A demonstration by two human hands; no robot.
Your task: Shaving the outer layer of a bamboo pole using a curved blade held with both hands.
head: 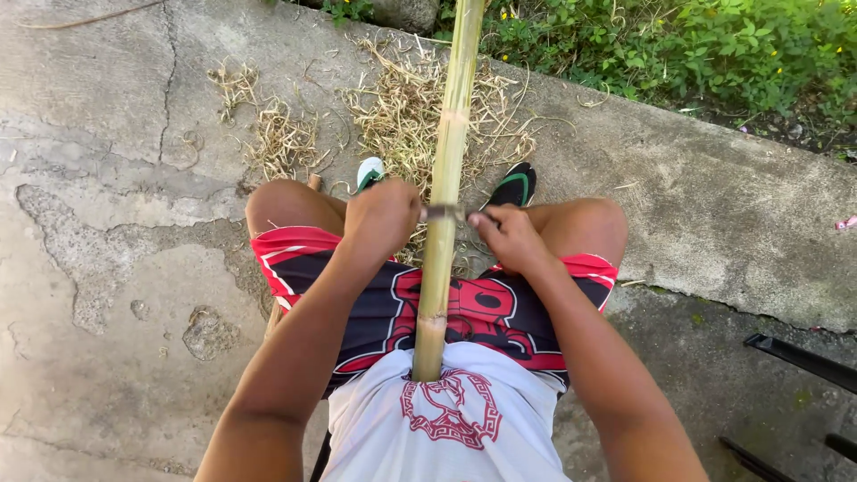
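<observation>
We have a long bamboo pole (444, 192) running lengthwise between our knees, its near end butted against the white shirt (420, 433) at our belly, its far end passing out of the top of the view over the grass. The pole is pale yellow-green with ringed nodes; it lies slightly tilted to the right as it goes away from us.

Across the pole, just past the knees, sits a narrow dark blade (444, 212), set crosswise and touching the bamboo. Our left hand (382, 214) is fisted tight at the blade's left end; the grip is fully closed, though what part of the tool it has is hidden inside the fist. Our right hand (507, 234) pinches the blade's right end, fingers curled shut on it, thumb on top.

Below the hands, red, black and white shorts (473, 308) cover both thighs. Beyond the knees, two feet in dark sandals (514, 186) rest on the concrete floor (107, 268), which is cracked and patchy. Dry straw-like shavings (402, 107) lie scattered ahead of the feet on both sides of the pole. Green weeds (696, 49) border the slab at upper right. Dark metal bars (803, 357) show at lower right.
</observation>
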